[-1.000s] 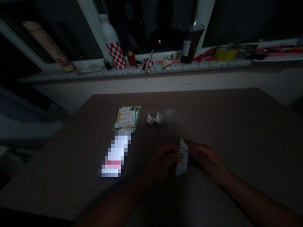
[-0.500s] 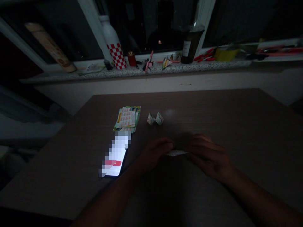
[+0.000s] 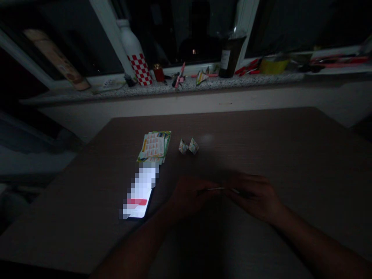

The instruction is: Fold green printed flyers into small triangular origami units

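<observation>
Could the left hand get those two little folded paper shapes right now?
Probably yes: the folded paper shapes sit just beyond the left hand, with nothing standing between. But its fingers seem to pinch a thin paper, so it might need to let go first.

From the paper (image 3: 215, 188) between left hand (image 3: 188, 194) and right hand (image 3: 255, 193), the desk (image 3: 270, 143) bears a phone (image 3: 140, 193) at 9 o'clock, stacked sheets (image 3: 154, 147) at 10, 2 folded shapes (image 3: 193, 146) at 11; beyond, the windowsill (image 3: 167, 90) at 12.

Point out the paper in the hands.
In the head view, the paper is right of centre, nearly edge-on between the left hand and right hand, below the small folded shapes.
</observation>
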`<action>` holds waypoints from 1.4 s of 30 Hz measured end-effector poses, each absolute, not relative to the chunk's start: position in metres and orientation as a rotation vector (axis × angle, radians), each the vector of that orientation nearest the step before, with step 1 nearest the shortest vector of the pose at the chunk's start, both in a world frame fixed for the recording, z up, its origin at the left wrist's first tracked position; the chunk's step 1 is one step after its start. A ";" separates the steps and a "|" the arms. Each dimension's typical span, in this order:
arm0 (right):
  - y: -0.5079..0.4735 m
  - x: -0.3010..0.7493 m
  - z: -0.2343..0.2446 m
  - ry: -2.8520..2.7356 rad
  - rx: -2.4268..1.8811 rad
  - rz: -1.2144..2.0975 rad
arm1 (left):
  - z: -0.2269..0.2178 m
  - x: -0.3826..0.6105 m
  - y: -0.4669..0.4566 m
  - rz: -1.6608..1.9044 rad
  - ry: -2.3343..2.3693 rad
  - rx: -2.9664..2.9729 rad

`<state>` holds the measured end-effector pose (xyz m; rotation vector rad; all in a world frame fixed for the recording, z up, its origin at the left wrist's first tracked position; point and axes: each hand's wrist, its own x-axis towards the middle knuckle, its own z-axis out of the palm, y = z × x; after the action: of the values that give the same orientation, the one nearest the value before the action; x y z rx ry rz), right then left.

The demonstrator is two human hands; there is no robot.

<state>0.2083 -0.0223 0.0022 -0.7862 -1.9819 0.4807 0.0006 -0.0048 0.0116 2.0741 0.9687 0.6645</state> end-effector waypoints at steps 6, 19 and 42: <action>-0.027 0.207 0.004 -1.951 -0.788 0.561 | 0.011 0.000 -0.009 0.725 0.954 1.771; -0.026 0.209 0.007 -1.990 -0.755 0.528 | 0.012 0.005 -0.013 0.840 0.979 2.077; -0.028 0.201 0.005 -1.953 -0.846 0.600 | 0.002 0.013 -0.015 0.940 1.055 2.121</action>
<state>0.2010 -0.0278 0.0051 -0.8462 -1.9532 0.5998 0.0130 -0.0154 0.0018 2.1208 1.0550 0.9396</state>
